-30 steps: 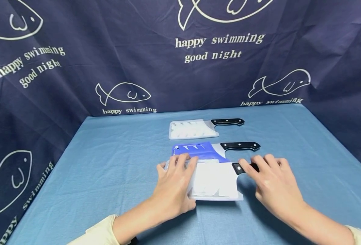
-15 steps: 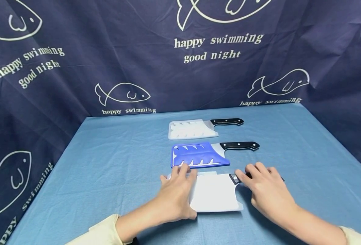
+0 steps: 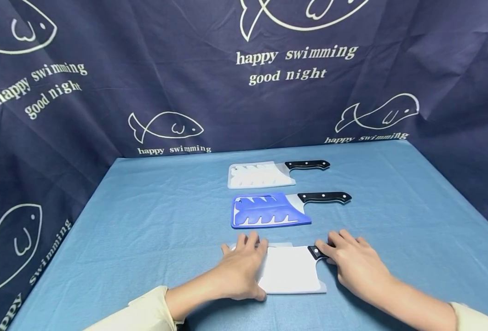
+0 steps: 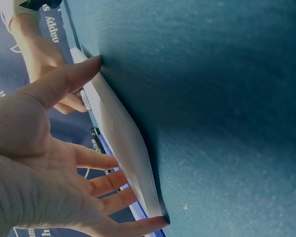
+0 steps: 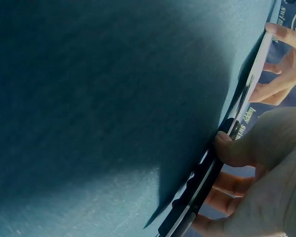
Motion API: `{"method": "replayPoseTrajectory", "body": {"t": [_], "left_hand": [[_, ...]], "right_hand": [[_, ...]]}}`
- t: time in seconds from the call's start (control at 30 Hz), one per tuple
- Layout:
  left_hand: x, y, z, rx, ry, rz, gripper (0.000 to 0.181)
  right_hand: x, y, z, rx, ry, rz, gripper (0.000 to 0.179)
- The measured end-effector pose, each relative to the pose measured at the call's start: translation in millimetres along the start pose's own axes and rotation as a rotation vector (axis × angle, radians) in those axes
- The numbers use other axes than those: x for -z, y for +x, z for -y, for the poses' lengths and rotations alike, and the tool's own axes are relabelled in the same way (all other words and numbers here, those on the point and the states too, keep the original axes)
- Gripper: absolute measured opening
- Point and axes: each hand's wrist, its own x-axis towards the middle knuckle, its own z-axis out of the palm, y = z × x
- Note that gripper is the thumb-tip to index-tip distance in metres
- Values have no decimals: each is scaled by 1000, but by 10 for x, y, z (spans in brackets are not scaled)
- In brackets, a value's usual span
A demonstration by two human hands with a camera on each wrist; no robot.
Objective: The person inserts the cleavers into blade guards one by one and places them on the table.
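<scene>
Nearest the person, a cleaver in a white blade cover (image 3: 291,271) lies level on or just above the blue cloth. My left hand (image 3: 239,271) holds the cover's left end, thumb at the near edge and fingers spread over the far edge. On the right, my right hand (image 3: 353,259) grips the black handle (image 5: 202,180), hiding most of it in the head view. Behind it lies a cleaver in a blue cover (image 3: 270,210), its black handle to the right. Farther back is another cleaver in a white cover (image 3: 260,175), pointing the same way.
A light blue cloth (image 3: 157,197) covers the table. Dark blue fabric (image 3: 219,101) printed with white fish and lettering hangs behind and along both sides.
Both hands have brought the nearest cleaver toward the person and down to the cloth, away from the blue-covered one, which is now fully visible. The two rear cleavers stayed put.
</scene>
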Motion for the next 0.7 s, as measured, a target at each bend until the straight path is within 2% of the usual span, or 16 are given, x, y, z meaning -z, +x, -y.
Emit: {"method": "replayPoseTrajectory", "body": {"t": [0.2, 0.43, 0.57, 0.7], "left_hand": [[-1, -10, 3, 12, 29, 33, 105], [-17, -24, 10, 26, 24, 46, 106], [-32, -50, 39, 26, 0, 13, 108], [-2, -75, 142, 35, -93, -72, 105]], "right_hand": [[-34, -22, -2, 6, 2, -25, 39], [-60, -43, -3, 16, 1, -34, 39], [-49, -56, -23, 5, 66, 8, 42], [-8, -73, -124, -27, 189, 22, 50]]}}
